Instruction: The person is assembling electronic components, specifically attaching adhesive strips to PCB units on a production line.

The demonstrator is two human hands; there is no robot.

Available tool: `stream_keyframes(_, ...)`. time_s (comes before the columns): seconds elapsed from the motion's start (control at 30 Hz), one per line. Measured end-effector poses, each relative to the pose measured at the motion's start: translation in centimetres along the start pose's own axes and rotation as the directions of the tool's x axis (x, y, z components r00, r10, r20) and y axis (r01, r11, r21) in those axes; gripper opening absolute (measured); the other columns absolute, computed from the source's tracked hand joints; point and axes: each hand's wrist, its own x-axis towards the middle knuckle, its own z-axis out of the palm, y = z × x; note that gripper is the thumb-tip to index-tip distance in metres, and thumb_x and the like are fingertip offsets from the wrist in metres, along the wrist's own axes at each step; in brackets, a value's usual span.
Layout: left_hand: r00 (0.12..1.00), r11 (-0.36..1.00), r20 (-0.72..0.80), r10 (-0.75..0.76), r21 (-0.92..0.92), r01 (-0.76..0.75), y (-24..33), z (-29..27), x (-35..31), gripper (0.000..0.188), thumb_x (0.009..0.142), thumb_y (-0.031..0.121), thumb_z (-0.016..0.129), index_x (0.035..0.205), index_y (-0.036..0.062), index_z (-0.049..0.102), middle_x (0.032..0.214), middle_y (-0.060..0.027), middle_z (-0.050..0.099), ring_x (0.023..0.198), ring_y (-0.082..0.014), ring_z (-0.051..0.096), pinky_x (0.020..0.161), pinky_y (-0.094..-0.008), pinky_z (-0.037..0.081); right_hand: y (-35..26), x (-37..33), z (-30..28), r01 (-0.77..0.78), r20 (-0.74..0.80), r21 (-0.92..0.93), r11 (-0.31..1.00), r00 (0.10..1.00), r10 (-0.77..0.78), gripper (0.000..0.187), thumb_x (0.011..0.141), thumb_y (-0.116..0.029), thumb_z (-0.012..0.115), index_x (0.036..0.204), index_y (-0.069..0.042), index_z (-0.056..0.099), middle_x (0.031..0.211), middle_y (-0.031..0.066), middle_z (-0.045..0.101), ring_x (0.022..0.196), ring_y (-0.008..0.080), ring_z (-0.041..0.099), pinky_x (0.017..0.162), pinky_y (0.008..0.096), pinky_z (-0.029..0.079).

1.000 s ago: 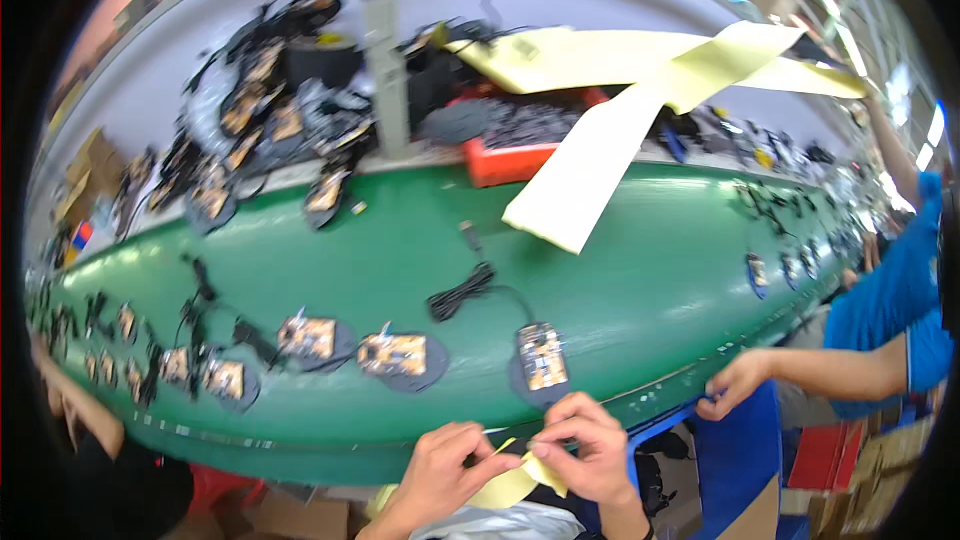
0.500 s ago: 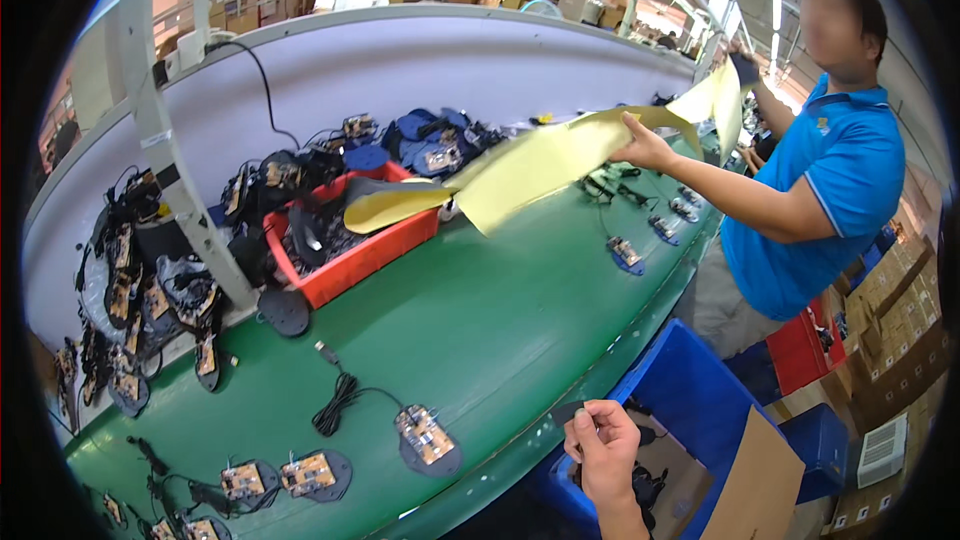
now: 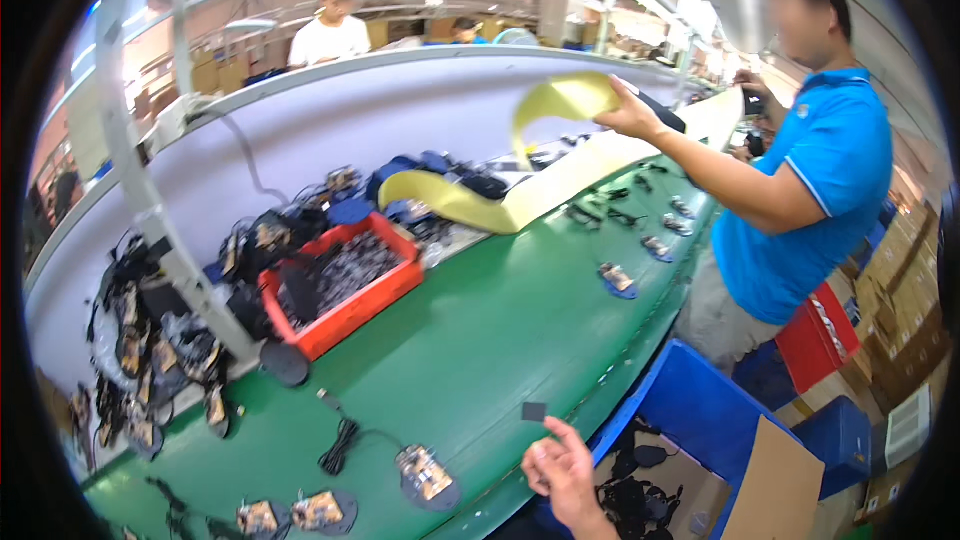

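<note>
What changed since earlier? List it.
The left hand, earlier at yellow paper, is out of view. The right hand has released that paper and now has a dark square at its index fingertip. The yellow strip has shifted, a loop raised beside the co-worker's hand. The nearest circuit board still lies on the green belt.

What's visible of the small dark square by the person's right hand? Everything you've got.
The small dark square is flat and looks thin, charcoal to black, with straight edges and no visible markings. It could be foam or rubber sheet; material isn't certain. A broad face shows to the camera, against the green work surface. Its lower right appears to meet a fingertip of the right hand; whether it's stuck there can't be told.
</note>
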Motion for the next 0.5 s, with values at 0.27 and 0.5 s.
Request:
stream_keyframes(0.27, 0.968, 0.981, 0.158, -0.195, 0.041, 0.191, -0.3, -8.6, 10.6, 0.033, 0.107, 0.035, 0.047, 0.092, 0.0084, 0.058, 0.076, -0.0080, 0.058, 0.062, -0.0189, 0.053, 0.063, -0.0330, 0.046, 5.8, 2.5, 0.7, 0.068, -0.071, -0.207, 0.976, 0.994, -0.084, 0.059, 0.100, -0.008, 0.066, 0.151, -0.008, 0.038, 0.082, -0.0021, 0.060, 0.069, 0.0057, 0.056, 0.061, 0.0201, 0.045)
stream_keyframes(0.5, 0.933, 0.897, 0.135, -0.335, 0.348, 0.272, -3.0, -8.1, 16.0, 0.025, 0.103, 0.030, 0.056, 0.105, 0.0048, 0.060, 0.089, -0.0096, 0.063, 0.073, -0.0196, 0.060, 0.070, -0.0342, 0.050, 6.6, 2.1, 0.9, 0.209, -0.081, -0.536, 0.818, 0.952, -0.296, 0.047, 0.099, -0.008, 0.068, 0.142, -0.002, 0.050, 0.076, -0.0019, 0.061, 0.067, 0.0036, 0.056, 0.060, 0.0217, 0.046)
